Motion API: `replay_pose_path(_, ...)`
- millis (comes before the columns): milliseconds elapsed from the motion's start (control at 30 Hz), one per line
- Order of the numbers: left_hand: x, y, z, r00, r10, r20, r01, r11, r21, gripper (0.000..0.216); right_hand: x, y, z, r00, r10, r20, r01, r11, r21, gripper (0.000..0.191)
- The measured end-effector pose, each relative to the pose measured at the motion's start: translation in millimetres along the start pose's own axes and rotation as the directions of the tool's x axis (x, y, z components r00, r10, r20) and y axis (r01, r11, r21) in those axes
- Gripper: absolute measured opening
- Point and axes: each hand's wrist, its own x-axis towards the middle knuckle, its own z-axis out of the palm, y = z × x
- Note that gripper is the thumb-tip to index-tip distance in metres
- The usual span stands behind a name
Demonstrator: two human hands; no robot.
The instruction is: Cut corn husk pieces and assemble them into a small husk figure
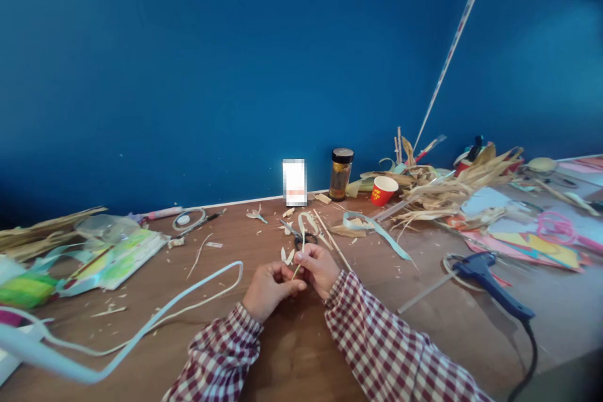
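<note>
My right hand (318,269) pinches a thin pale strip (303,240) that stands up from the fingers and curls over at its top. My left hand (272,287) is closed beside it, its fingertips at the strip's lower end. Small pale petal-shaped pieces (288,256) show just beyond the fingers. Behind my right hand lies a pair of scissors (298,240) with dark handles, partly hidden. Two thin sticks (332,240) slant across the table just right of them.
Dried corn husks (447,198) pile up at the right, near a red paper cup (384,191) and a dark-lidded jar (340,176). A blue glue gun (494,282) lies at right. A pale blue curved band (164,314) crosses the left foreground. A blue partition (211,75) rises behind.
</note>
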Motion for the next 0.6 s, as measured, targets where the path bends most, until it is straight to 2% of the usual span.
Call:
replay_pose_path(67,-0.1,0.9,0.9,0.999,0.043,0.028,-0.043,0.999,-0.027,0.028,0.8,-1.4,-0.1,1.0,0.003,-0.004,-0.003,1.0,0.028,0.035)
replay_pose_path(167,0.6,0.8,1.7,0.993,0.116,0.03,-0.113,0.99,-0.086,0.037,2.3,-3.5,-0.9,1.0,-0.012,-0.015,0.013,0.999,0.049,0.033)
replay_pose_path(333,1.6,-1.4,1.1,0.999,0.048,-0.023,-0.047,0.999,0.017,0.029,3.3,-1.5,-3.2,1.0,-0.024,-0.011,0.024,1.0,0.016,0.032)
replay_pose_path(467,1.8,-2.4,1.0,0.988,0.082,-0.127,-0.081,0.997,0.017,0.033,3.2,0.4,-4.1,0.998,-0.049,0.032,0.051,0.996,-0.068,0.03)
replay_pose_path(600,1.5,-1.7,-1.3,0.97,0.092,-0.226,-0.108,0.992,-0.061,0.04,2.5,-4.6,-3.0,0.993,-0.116,0.019,0.117,0.985,-0.126,0.03)
